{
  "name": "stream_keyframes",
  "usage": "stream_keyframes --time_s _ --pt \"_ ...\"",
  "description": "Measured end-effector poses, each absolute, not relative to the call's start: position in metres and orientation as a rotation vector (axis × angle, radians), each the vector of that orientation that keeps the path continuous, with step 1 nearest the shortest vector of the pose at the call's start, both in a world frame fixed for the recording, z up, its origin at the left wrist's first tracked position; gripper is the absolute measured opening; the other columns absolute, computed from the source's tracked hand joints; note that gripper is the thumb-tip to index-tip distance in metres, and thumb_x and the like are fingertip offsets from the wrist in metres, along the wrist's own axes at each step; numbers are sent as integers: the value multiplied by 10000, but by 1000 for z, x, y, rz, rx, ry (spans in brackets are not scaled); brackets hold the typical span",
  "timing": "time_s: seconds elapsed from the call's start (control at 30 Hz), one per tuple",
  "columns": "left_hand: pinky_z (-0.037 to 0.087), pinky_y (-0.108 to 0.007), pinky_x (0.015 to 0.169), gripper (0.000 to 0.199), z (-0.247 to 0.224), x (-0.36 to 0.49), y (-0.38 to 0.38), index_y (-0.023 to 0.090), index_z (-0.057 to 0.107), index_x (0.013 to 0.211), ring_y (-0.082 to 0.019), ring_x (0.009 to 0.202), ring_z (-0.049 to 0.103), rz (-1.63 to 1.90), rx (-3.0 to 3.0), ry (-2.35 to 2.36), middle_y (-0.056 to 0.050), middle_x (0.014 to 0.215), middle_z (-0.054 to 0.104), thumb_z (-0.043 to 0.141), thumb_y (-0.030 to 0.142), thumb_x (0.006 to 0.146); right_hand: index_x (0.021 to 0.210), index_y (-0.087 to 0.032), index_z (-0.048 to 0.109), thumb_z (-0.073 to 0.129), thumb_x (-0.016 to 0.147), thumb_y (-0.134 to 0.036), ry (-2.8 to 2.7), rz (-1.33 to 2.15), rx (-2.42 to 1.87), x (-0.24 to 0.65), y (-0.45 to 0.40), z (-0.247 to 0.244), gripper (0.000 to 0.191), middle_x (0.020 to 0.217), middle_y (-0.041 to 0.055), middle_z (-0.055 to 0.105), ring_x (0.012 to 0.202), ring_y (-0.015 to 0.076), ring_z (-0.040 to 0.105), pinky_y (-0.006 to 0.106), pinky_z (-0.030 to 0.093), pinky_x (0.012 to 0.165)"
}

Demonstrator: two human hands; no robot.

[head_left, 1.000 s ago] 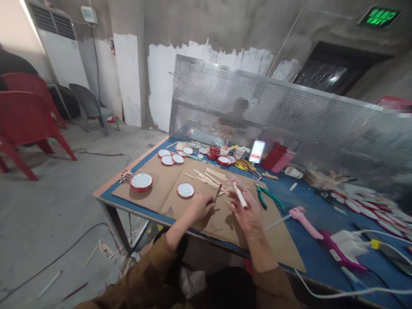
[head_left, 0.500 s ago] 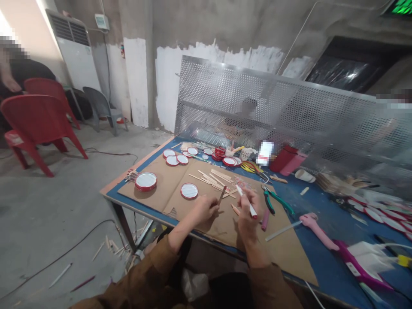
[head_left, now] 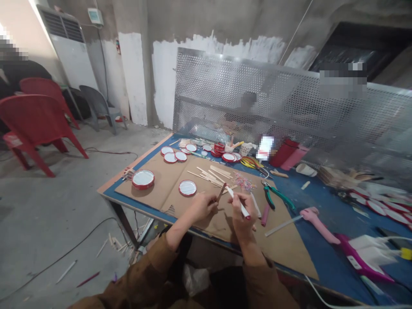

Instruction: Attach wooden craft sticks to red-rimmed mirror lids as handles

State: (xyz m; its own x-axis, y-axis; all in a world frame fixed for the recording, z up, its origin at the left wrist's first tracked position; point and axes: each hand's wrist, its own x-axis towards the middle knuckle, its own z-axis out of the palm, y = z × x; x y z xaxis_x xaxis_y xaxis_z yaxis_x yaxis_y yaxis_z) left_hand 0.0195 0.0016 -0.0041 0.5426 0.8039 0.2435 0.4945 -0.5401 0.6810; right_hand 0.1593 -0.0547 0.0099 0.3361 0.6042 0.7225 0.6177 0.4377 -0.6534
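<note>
Brown flat stick point(head_left: 222, 192) pinched in left hand point(head_left: 203, 207), white tubular pen point(head_left: 243, 210) clasped in right hand point(head_left: 242, 218)

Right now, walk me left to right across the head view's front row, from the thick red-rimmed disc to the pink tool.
Thick red-rimmed disc → thin red-rimmed disc → left hand → brown stick → right hand → green-handled pliers → pink tool.
</note>
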Motion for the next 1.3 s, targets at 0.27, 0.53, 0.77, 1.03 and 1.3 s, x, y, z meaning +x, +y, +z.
stream_keyframes --time_s 0.27,0.53,0.77,1.03,1.3 --pt "358 -229 683 147 -3 19 2 176 647 753 -159 752 524 720 2248 1048 -25 722 625 527 219 827 845 -202 574 499 875 -338 -1325 -21 -1260 161 -51 6 158 694 1 611 646 153 587 285 469 639" --pt "337 -227 648 142 -5 19 3 173 641 741 -151 722 510 731 2239 1053 -19 701 612 535 219 823 867 -197 573 505 877 -293 -1348 -40 -1233 163 -51 3 118 754 12 616 694 157 589 291 467 666" --pt "343 -228 656 136 -5 18 4 169 632 741 -151 726 508 720 2256 1044 -22 717 614 537 220 825 881 -200 578 511 868 -285 -1389 -36 -1226 162 -53 6 109 789 24 630 718 164 596 299 471 678" --pt "369 -230 704 129 -8 19 4 173 628 741 -159 773 532 746 2226 1021 -21 736 626 533 211 819 863 -195 574 511 869 -268 -1400 -49 -1209 161 -53 7 97 774 17 624 715 164 598 301 480 674" --pt "356 -234 688 127 -8 18 4 167 617 727 -158 762 531 765 2242 1019 -21 727 616 537 206 817 852 -191 582 520 861 -241 -1403 -101 -1206 162 -52 6 80 766 18 626 720 162 601 292 476 677"
